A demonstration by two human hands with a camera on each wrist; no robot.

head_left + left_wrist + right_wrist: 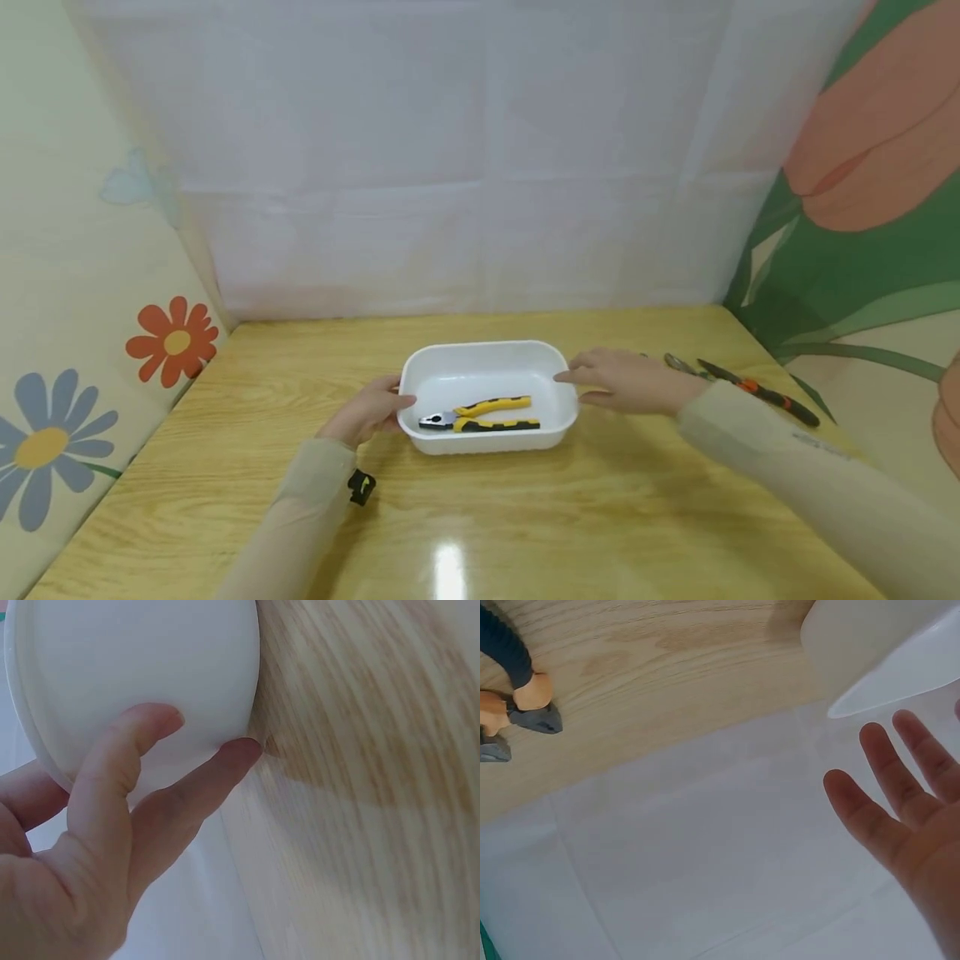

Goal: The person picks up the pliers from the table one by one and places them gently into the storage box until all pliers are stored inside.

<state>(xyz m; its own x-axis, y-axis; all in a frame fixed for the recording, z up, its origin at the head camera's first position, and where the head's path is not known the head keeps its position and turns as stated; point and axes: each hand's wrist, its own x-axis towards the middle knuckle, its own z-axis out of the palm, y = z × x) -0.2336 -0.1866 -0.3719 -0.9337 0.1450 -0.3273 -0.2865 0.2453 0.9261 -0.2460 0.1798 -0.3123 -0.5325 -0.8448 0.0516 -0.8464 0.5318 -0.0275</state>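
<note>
A white plastic basin (480,357) sits at mid-table. Inside lie pliers (491,407) with yellow-and-black handles, their metal nose pointing left. My left hand (367,412) grips the basin's left end. In the left wrist view, fingers of the left hand (90,840) press the outer wall while another passes behind the rim. At the opposite end is my right hand (618,381), its fingertips right at the rim. The right wrist view shows the fingers of the right hand (922,817) straight and spread beside the basin (885,667).
To the right, partly behind my right forearm, lie tools with orange-and-black handles (783,402) and a grey metal tool head (678,363). A white cloth (465,167) hangs behind the wooden table (525,517). Flower-printed cloths (862,208) stand at both sides.
</note>
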